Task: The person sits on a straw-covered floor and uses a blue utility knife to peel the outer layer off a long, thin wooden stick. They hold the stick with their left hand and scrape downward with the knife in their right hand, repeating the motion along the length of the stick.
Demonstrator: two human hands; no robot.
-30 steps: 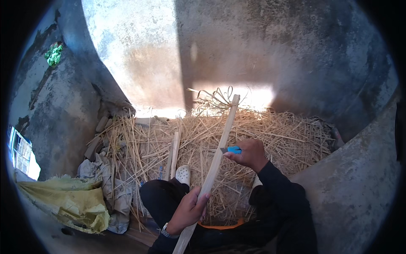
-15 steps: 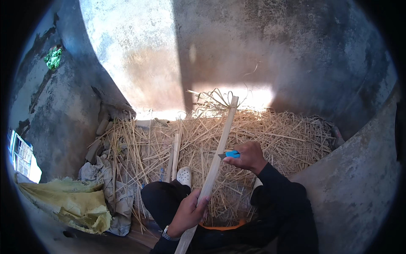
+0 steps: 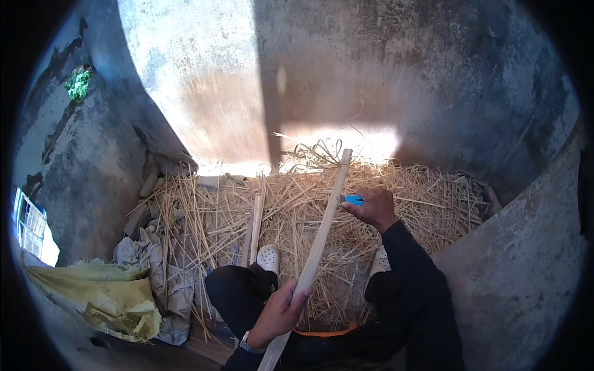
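Note:
A long pale wooden strip (image 3: 321, 235) slants up from my lap toward the far wall. My left hand (image 3: 280, 313) is closed round its lower part, with a watch (image 3: 250, 344) at the wrist. Closer to the strip's far end, my right hand (image 3: 375, 207) grips a blue-handled utility knife (image 3: 354, 200). The short blade points left and meets the strip's right edge; whether it cuts into the wood cannot be made out.
Loose straw-like shavings (image 3: 421, 191) cover the floor before me. Two upright wooden slats (image 3: 253, 229) stand left of the strip. A torn yellow sack (image 3: 99, 297) and grey cloth (image 3: 176, 290) lie at left. Concrete walls (image 3: 346, 74) enclose the space; my shoe (image 3: 268, 258) rests among the shavings.
My right hand has moved the knife farther up along the strip, away from me. A thin curl above the far end has shifted. My left hand keeps its hold.

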